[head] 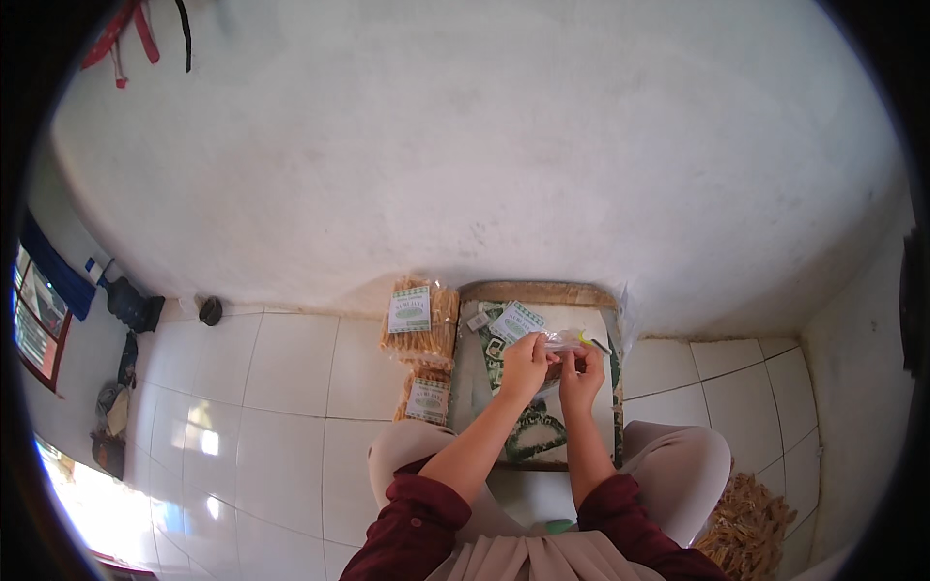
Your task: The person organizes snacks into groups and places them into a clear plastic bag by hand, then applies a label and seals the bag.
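Note:
Over a low worn table [476, 407], my left hand [524, 362] and my right hand [583, 374] pinch a clear plastic bag [561, 340] between their fingertips. What lies beneath the hands is partly hidden. Beyond the left hand, printed paper labels [517, 321] rest on the tabletop. A yellow-green object with a dark end [594, 341], perhaps a cutter, shows just past the right fingers. Left of the table stand clear packs of brown stick-shaped snacks [443, 319], each bearing a printed label.
Loose brown snack pieces [752, 519] are heaped on the tiled floor at the lower right. A wall [465, 145] rises directly behind the table. Clear plastic [629, 312] hangs at the table's right edge. A large water bottle [129, 301] is at the far left.

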{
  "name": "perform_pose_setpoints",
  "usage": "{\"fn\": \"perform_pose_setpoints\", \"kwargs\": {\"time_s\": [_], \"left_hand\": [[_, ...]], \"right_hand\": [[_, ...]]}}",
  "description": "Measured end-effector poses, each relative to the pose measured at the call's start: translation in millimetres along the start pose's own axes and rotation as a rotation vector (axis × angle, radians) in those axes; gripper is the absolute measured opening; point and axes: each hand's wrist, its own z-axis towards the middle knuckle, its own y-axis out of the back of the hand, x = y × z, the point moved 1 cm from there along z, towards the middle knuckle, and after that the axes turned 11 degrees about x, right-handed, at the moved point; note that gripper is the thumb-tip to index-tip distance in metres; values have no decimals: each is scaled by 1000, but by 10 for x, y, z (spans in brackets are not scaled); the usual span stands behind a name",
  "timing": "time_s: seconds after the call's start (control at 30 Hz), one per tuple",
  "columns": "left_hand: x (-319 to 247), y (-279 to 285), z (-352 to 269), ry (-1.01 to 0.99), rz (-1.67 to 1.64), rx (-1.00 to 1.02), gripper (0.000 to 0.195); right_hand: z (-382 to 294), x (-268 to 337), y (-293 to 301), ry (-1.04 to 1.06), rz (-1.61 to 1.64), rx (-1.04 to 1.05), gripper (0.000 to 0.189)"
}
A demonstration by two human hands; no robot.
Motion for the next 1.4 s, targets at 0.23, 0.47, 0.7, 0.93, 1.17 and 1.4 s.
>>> {"fn": "perform_pose_setpoints", "kwargs": {"time_s": [0.23, 0.47, 0.7, 0.93, 1.17, 1.4], "left_hand": [[59, 15, 44, 11, -57, 39, 21], [-91, 186, 82, 125, 51, 164, 21], [-195, 364, 265, 308, 21, 384, 25], [-329, 403, 333, 394, 77, 491, 26], [-194, 219, 227, 246, 42, 260, 10], [-118, 127, 96, -39, 333, 114, 7]], "right_hand": [[-15, 91, -6, -74, 110, 50, 14], [0, 114, 11, -59, 59, 80, 28], [-36, 89, -30, -57, 149, 89, 29], [-45, 142, -40, 6, 186, 98, 30], [-10, 176, -23, 45, 132, 126, 23], [2, 190, -17, -250, 330, 77, 30]]}}
